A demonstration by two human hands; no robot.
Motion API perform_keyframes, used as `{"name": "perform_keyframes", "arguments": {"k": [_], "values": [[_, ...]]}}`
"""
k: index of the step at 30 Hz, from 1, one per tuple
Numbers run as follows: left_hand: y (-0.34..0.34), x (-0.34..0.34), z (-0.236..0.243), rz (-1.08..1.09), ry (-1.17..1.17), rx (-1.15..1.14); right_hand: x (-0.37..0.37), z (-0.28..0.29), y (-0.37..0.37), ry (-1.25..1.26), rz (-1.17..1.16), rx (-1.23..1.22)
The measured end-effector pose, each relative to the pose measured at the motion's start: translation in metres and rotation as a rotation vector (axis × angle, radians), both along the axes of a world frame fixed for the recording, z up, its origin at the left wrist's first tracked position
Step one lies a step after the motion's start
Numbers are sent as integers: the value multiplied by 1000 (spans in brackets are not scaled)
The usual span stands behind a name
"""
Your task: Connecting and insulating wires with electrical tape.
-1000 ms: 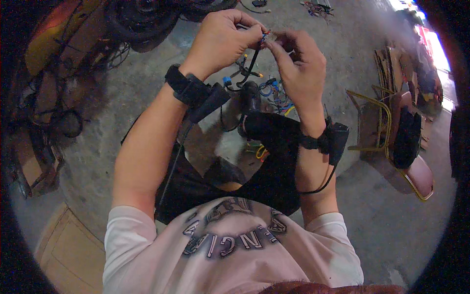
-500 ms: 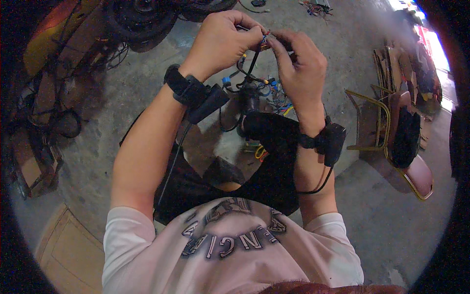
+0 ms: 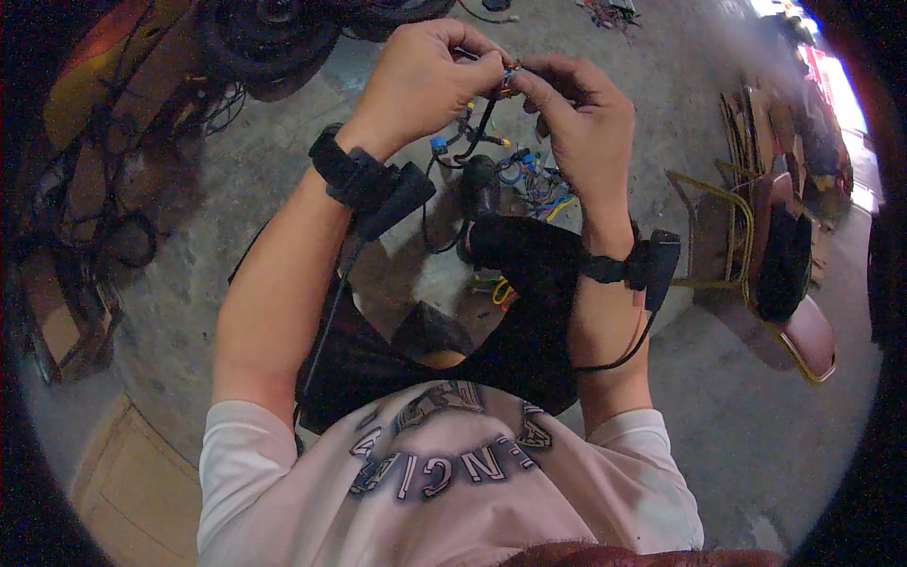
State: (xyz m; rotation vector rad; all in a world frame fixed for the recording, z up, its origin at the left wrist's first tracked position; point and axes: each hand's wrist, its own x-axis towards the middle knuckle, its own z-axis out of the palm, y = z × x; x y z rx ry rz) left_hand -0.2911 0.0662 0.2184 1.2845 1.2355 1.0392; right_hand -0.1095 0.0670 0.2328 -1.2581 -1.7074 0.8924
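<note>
Held up in front of me is a wiring harness, a black cable (image 3: 486, 121) whose thin coloured wires fan out at its upper end. My left hand (image 3: 416, 90) pinches that end between thumb and fingertips. From the other side my right hand (image 3: 593, 128) has its thumb and index finger closed on the coloured wires (image 3: 506, 81); exactly which strands it grips is too small to see. Below the hands hang the harness's branches, with a blue connector (image 3: 438, 145) and small yellow connectors. Both wrists carry black strapped devices.
On the concrete floor by my shoe (image 3: 480, 186) lies a tangle of coloured wires (image 3: 540, 180). A gold-framed chair (image 3: 742, 194) lies at right beside stacked cardboard. Tyres (image 3: 269, 47) and dark cables fill the upper left. More wire scraps (image 3: 609, 14) lie far off.
My right hand has shifted slightly right and its wrist has turned a little. The hanging cable branches have swung slightly. My left hand keeps its pinch almost in place.
</note>
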Motion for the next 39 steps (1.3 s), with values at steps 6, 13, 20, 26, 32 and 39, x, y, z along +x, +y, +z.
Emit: {"name": "perform_keyframes", "arguments": {"k": [6,13,20,26,32,39], "values": [[-2,3,-4,-19,120,49,2,-3,-2,209,-8,-276],[-7,9,-13,15,44,15,4,-11,-6,509,-7,-542],[-5,8,-19,-2,29,15,11,-14,-4,610,60,-690],[-7,8,-15,-1,74,36,11,-18,-3,540,58,-646],[-9,12,-18,49,-10,128,10,-18,-5,660,53,-664],[-33,30,-15,119,-57,468,8,-11,-12,693,2,-605]]}}
